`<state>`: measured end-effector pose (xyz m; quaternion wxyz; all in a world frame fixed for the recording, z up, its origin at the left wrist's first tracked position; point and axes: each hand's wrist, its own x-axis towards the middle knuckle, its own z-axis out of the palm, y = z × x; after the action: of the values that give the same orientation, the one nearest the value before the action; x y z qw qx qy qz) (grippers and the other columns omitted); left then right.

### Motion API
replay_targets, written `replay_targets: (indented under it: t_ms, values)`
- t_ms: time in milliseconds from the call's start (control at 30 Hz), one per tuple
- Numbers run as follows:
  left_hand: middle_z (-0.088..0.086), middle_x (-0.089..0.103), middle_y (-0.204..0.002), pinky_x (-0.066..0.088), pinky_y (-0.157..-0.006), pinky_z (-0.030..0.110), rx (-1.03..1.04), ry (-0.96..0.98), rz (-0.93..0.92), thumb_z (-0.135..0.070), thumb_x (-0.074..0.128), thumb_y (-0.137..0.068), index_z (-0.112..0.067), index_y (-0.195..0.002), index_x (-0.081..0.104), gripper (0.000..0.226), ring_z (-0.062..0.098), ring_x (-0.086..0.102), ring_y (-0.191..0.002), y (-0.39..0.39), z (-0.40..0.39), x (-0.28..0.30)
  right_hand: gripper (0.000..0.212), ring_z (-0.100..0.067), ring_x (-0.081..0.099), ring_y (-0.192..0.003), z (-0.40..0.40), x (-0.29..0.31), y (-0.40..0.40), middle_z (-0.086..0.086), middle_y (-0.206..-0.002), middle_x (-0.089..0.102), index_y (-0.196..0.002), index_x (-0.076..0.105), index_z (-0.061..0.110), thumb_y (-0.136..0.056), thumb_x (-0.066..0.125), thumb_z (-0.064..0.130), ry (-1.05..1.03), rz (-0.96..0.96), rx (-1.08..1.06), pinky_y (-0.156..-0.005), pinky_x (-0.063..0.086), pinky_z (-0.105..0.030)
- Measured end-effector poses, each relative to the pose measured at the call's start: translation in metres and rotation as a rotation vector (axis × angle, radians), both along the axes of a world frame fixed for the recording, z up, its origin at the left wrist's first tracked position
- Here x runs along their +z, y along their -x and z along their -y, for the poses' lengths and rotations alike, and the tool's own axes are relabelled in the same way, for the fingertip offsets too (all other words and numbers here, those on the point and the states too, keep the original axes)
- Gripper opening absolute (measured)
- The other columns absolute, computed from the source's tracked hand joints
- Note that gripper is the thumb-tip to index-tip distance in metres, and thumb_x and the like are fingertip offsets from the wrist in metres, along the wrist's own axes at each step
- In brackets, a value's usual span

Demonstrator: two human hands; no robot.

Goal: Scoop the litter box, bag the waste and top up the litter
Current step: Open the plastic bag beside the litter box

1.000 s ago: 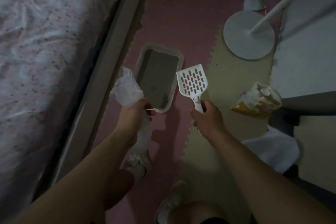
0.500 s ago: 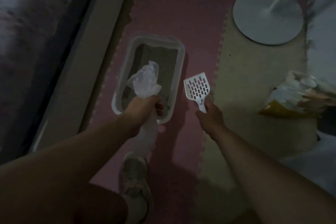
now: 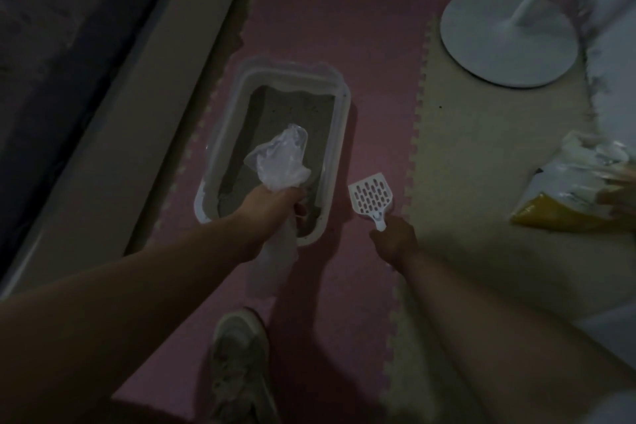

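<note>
Evidently nothing is scooped yet: the left hand grips a crumpled plastic bag over the litter box, the right hand grips the empty slotted scoop just beside its right rim; bagging and topping-up remain.

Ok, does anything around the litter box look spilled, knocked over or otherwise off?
Nothing serious. The litter box sits flat on the pink mat, its litter inside. A few dark specks lie on the mats. The yellow bag lies on its side at the right; no spill shows, though the dim light hides detail.
</note>
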<state>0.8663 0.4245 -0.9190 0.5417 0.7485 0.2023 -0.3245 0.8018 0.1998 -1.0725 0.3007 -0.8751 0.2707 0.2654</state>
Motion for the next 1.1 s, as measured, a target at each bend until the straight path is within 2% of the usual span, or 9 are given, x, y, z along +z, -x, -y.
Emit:
replay_targets:
  t_ms: [333,433,500,600,667,733,800,933,1100]
  values:
    - [0.011,0.068,-0.087,0.053,-0.066,0.032,-0.151,-0.103,0.028,-0.007,0.068,-0.083,-0.006,-0.097,0.069,0.014,0.021,0.063,-0.073,0.015,-0.006,0.015,0.056,-0.033,0.061,-0.116,0.002,0.036,-0.012,-0.015,-0.131,0.061,-0.13,0.059,0.01,-0.086,0.061,0.045,0.049,0.007,-0.062,-0.096,0.05,-0.034]
    - [0.005,0.067,-0.092,0.053,-0.069,0.03,-0.239,-0.153,0.086,-0.01,0.074,-0.082,-0.011,-0.11,0.066,0.029,0.018,0.064,-0.079,0.018,-0.002,0.025,0.024,-0.026,0.063,-0.089,-0.007,0.087,-0.034,-0.015,-0.099,0.063,-0.102,0.066,0.013,-0.092,0.065,0.034,-0.296,0.208,-0.238,-0.073,0.048,-0.033]
    - [0.003,0.067,-0.101,0.058,-0.08,0.036,-0.301,-0.19,0.122,-0.014,0.079,-0.078,-0.016,-0.115,0.064,0.04,0.019,0.067,-0.092,0.023,-0.001,0.036,0.037,-0.024,0.063,-0.077,-0.019,0.141,-0.045,-0.01,-0.088,0.065,-0.101,0.064,0.012,-0.093,0.063,0.048,-0.679,0.137,-0.328,-0.065,0.05,-0.034]
    - [0.002,0.069,-0.11,0.06,-0.088,0.046,-0.394,-0.182,0.217,-0.011,0.081,-0.071,-0.018,-0.119,0.064,0.052,0.019,0.068,-0.1,0.033,-0.001,0.063,0.055,-0.022,0.067,-0.076,-0.034,0.213,-0.05,-0.006,-0.089,0.071,-0.113,0.067,0.016,-0.088,0.059,0.064,-0.878,-0.012,-0.123,-0.057,0.056,-0.031]
    - [-0.002,0.066,-0.119,0.06,-0.089,0.039,-0.493,-0.163,0.268,-0.007,0.085,-0.07,-0.021,-0.128,0.06,0.065,0.013,0.066,-0.105,0.038,-0.003,0.08,0.03,-0.019,0.066,-0.064,-0.041,0.242,-0.046,-0.009,-0.081,0.069,-0.1,0.07,0.011,-0.093,0.065,0.04,-0.909,0.023,-0.032,-0.05,0.051,-0.028]
    - [-0.013,0.06,-0.118,0.054,-0.083,0.015,-0.639,-0.186,0.279,-0.01,0.088,-0.069,-0.029,-0.131,0.052,0.074,0.002,0.06,-0.103,0.041,-0.005,0.105,0.007,-0.021,0.066,-0.063,-0.047,0.258,-0.042,-0.011,-0.078,0.068,-0.093,0.069,0.007,-0.091,0.065,0.013,-0.906,0.086,-0.016,-0.056,0.056,-0.035]
    - [-0.022,0.057,-0.112,0.047,-0.075,0.002,-0.779,-0.245,0.25,-0.015,0.09,-0.07,-0.034,-0.122,0.049,0.068,-0.003,0.058,-0.099,0.04,-0.015,0.133,0.01,-0.028,0.066,-0.073,-0.051,0.265,-0.038,-0.014,-0.084,0.069,-0.1,0.067,0.006,-0.09,0.065,0.006,-0.931,0.123,-0.033,-0.066,0.06,-0.044]
    - [-0.013,0.072,-0.116,0.055,-0.096,0.038,-0.734,-0.243,0.196,-0.03,0.094,-0.06,-0.034,-0.123,0.063,0.07,0.011,0.068,-0.109,0.03,-0.05,0.177,0.006,-0.02,0.065,-0.07,-0.057,0.274,-0.027,-0.009,-0.08,0.067,-0.092,0.062,0.01,-0.095,0.059,0.005,-1.055,0.168,-0.049,-0.06,0.06,-0.039]
    - [-0.011,0.068,-0.124,0.059,-0.082,0.049,-0.465,0.009,0.149,-0.029,0.096,-0.039,-0.033,-0.129,0.059,0.097,0.014,0.071,-0.103,0.018,-0.075,0.201,0.022,-0.013,0.057,-0.06,-0.068,0.269,-0.023,0.0,-0.065,0.059,-0.076,0.057,0.015,-0.094,0.051,0.004,-1.143,0.243,-0.127,-0.054,0.048,-0.029]
